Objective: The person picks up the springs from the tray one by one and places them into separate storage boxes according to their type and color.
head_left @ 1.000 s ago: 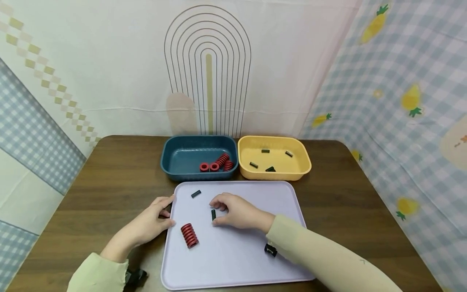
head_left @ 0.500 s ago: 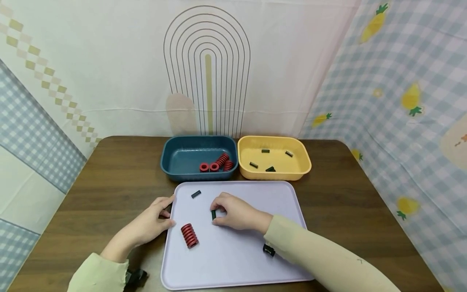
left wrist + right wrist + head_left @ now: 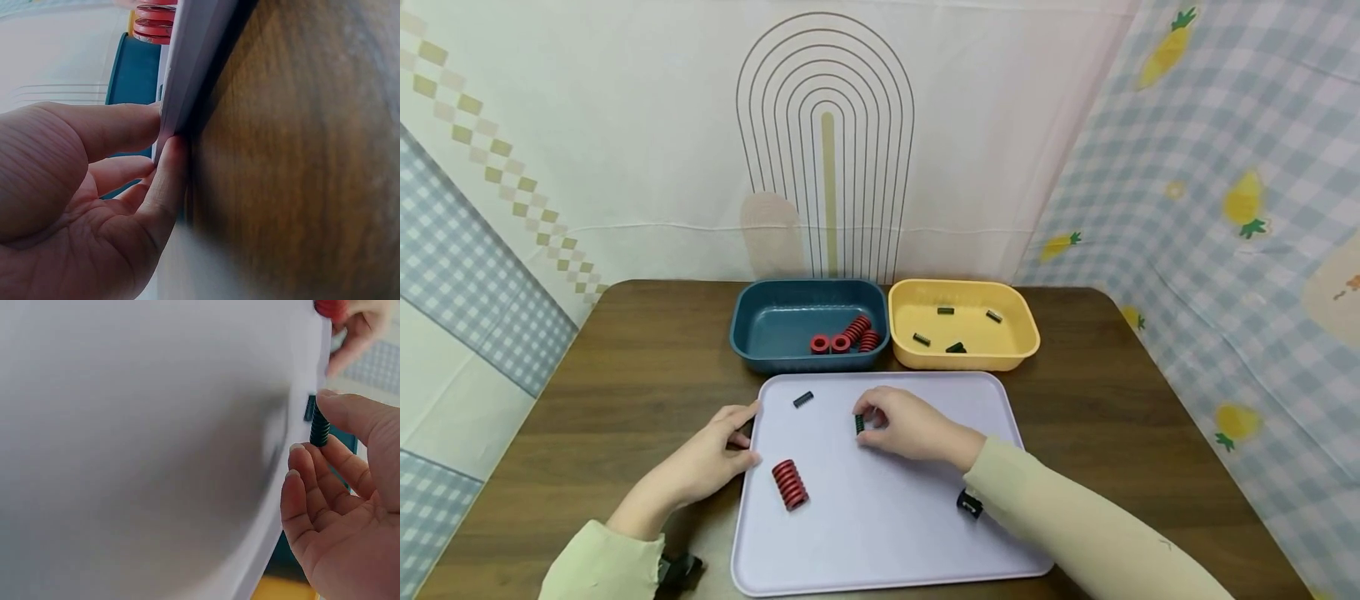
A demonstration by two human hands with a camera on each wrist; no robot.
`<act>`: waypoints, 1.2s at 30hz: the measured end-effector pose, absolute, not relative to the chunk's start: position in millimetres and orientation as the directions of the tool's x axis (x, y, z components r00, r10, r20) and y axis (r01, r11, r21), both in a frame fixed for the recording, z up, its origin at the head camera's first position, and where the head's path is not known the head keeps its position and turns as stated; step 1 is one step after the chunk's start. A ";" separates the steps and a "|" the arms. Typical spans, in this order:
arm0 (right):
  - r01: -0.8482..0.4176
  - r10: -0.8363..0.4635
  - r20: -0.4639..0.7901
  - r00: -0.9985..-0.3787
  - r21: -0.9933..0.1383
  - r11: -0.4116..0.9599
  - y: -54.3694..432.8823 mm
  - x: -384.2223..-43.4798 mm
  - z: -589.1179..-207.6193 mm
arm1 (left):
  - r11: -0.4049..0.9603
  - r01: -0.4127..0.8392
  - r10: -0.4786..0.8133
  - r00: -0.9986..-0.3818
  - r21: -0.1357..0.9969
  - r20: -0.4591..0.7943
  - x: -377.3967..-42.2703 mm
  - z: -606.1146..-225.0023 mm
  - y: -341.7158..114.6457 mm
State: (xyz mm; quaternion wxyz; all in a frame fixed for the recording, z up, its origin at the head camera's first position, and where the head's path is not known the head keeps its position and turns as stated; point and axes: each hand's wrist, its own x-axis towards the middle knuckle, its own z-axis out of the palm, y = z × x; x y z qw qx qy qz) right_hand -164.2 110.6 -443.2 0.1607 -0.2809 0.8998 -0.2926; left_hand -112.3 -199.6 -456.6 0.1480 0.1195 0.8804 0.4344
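My right hand [image 3: 904,425] pinches a small dark green spring [image 3: 860,425] between thumb and fingers, over the lilac tray [image 3: 887,533]. In the right wrist view the spring [image 3: 320,428] stands between thumb and fingertips, the other fingers loosely bent. At the tray's left edge, my left hand [image 3: 711,454] grips the rim; the left wrist view has thumb and fingers [image 3: 172,165] against it. A thick red spring [image 3: 790,484] lies on the tray near that hand. Another small dark spring [image 3: 802,399] lies toward the tray's back left.
Behind the tray, a blue bin [image 3: 775,364] holds several red springs [image 3: 857,327]. Beside it on the right, a yellow bin [image 3: 970,362] holds several small dark springs [image 3: 946,311]. All stand on a brown wooden table [image 3: 625,375] before a patterned cloth backdrop.
My right hand has closed its fingers on the small green spring and moved it right and toward the tray's back. The left hand stays at the rim.
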 end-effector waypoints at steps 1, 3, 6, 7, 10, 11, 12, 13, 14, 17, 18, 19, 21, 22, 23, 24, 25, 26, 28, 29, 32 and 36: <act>-0.396 -0.589 -0.121 -0.799 -0.630 0.668 115.0 -166.1 -441.4 | 0.596 0.080 0.339 -0.927 0.799 -0.160 -112.2 -456.2 -199.6; -0.372 -0.567 -0.108 -0.817 -0.653 0.660 124.2 -169.8 -437.7 | 0.597 0.074 0.339 -0.926 0.799 -0.168 -112.2 -455.3 -199.5; -0.339 -0.529 -0.082 -0.845 -0.683 0.647 137.5 -175.0 -429.4 | 0.599 0.071 0.340 -0.924 0.798 -0.173 -112.2 -454.0 -199.6; -0.336 -0.518 -0.068 -0.853 -0.688 0.644 141.7 -176.8 -426.8 | 0.600 0.071 0.342 -0.924 0.797 -0.174 -112.2 -453.7 -199.7; -0.322 -0.479 -0.032 -0.877 -0.702 0.636 154.2 -182.3 -418.5 | 0.604 0.061 0.336 -0.924 0.794 -0.185 -112.5 -454.0 -199.5; -0.319 -0.465 -0.019 -0.885 -0.702 0.637 158.3 -184.5 -416.0 | 0.605 0.063 0.339 -0.923 0.793 -0.185 -112.6 -454.3 -199.6; -0.309 -0.448 -0.012 -0.894 -0.708 0.635 162.5 -186.8 -413.2 | 0.607 0.060 0.337 -0.923 0.793 -0.188 -112.7 -454.6 -199.4; -0.301 -0.432 0.000 -0.902 -0.717 0.629 166.8 -189.5 -410.6 | 0.609 0.057 0.334 -0.923 0.791 -0.190 -112.7 -455.0 -199.4; -0.288 -0.410 0.009 -0.912 -0.725 0.626 171.4 -192.6 -408.5 | 0.608 0.058 0.334 -0.924 0.792 -0.189 -112.8 -455.5 -199.3; -0.253 -0.337 0.041 -0.941 -0.747 0.615 185.7 -202.7 -404.7 | 0.607 0.071 0.341 -0.923 0.792 -0.179 -113.2 -456.6 -199.6; -0.248 -0.314 0.058 -0.948 -0.751 0.612 190.7 -206.3 -404.5 | 0.609 0.066 0.335 -0.924 0.790 -0.181 -113.3 -456.7 -199.3; -0.243 -0.290 0.073 -0.954 -0.754 0.611 195.7 -209.7 -405.0 | 0.610 0.067 0.336 -0.924 0.790 -0.181 -113.4 -457.0 -199.3; -0.231 -0.241 0.098 -0.965 -0.750 0.620 205.2 -215.4 -406.9 | 0.614 0.063 0.333 -0.925 0.786 -0.185 -113.5 -457.3 -199.1; -0.223 -0.218 0.106 -0.970 -0.746 0.628 209.7 -217.7 -408.6 | 0.617 0.058 0.327 -0.926 0.785 -0.189 -113.6 -457.6 -198.8; -0.218 -0.197 0.117 -0.973 -0.736 0.641 214.0 -220.0 -410.7 | 0.620 0.061 0.327 -0.926 0.782 -0.187 -113.7 -457.7 -198.8; -0.208 -0.176 0.122 -0.977 -0.729 0.652 217.6 -221.8 -412.7 | 0.622 0.061 0.326 -0.927 0.780 -0.187 -113.7 -457.7 -198.7; -0.196 -0.156 0.122 -0.980 -0.723 0.662 220.9 -223.4 -415.1 | 0.624 0.062 0.326 -0.927 0.779 -0.187 -113.8 -457.9 -198.6; -0.185 -0.140 0.122 -0.983 -0.714 0.675 224.0 -224.6 -417.7 | 0.625 0.061 0.323 -0.928 0.778 -0.187 -113.8 -458.0 -198.6; -0.166 -0.117 0.118 -0.986 -0.700 0.695 228.9 -226.5 -422.9 | 0.625 0.063 0.324 -0.928 0.778 -0.186 -113.9 -458.2 -198.5; -0.160 -0.110 0.117 -0.987 -0.691 0.705 230.6 -227.1 -425.3 | 0.625 0.064 0.327 -0.927 0.778 -0.186 -114.0 -458.3 -198.6; -0.155 -0.104 0.116 -0.988 -0.681 0.716 233.1 -227.9 -430.1 | 0.623 0.058 0.325 -0.926 0.780 -0.190 -114.1 -458.4 -198.3; -0.157 -0.103 0.120 -0.987 -0.681 0.715 232.1 -228.2 -431.1 | 0.624 0.060 0.326 -0.927 0.779 -0.189 -114.5 -458.7 -198.5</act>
